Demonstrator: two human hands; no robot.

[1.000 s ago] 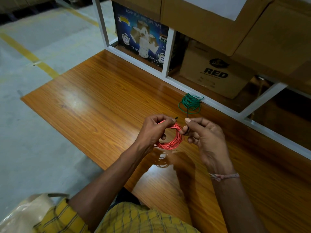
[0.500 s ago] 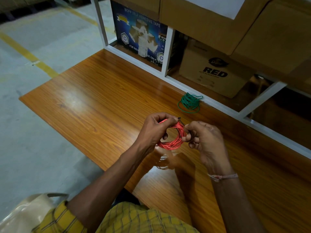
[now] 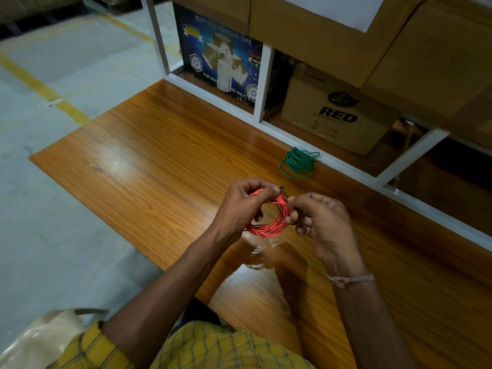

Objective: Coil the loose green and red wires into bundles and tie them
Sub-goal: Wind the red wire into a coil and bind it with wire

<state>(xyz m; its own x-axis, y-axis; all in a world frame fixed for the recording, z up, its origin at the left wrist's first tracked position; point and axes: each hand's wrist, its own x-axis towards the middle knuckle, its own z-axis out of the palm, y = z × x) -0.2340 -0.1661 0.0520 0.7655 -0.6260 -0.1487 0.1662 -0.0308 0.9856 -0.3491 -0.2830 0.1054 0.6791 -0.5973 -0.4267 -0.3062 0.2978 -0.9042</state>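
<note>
Currently the red wire coil (image 3: 269, 222) is held just above the bench (image 3: 149, 166), between both hands, at the near middle of the surface. Left hand (image 3: 239, 209) grips the coil's left and upper arc, thumb and fingers curled round the strands. Right hand (image 3: 322, 222) pinches the coil's right side, where a thin dark tie (image 3: 282, 194) crosses the strands; its free end sticks up near my left thumb tip. What the tie is made of I cannot tell.

Judgement: step in hand is tying the red bundle. To do it well, keep the left grip firm so the loops do not spring apart, cinch the tie snug against the strands at one spot, and twist the ends close to the coil rather than far out.

Pose: both forearms come in from below, wrists raised off the bench, hands meeting at the coil. Right wrist carries a thread band (image 3: 348, 280).

Green wire bundle (image 3: 299, 163) lies on the bench well beyond my hands, beside the white shelf frame (image 3: 292, 137); it looks coiled, whether tied I cannot tell. Behind the frame: a tape carton (image 3: 221, 59) and a cardboard box marked RED (image 3: 338, 115).
</note>
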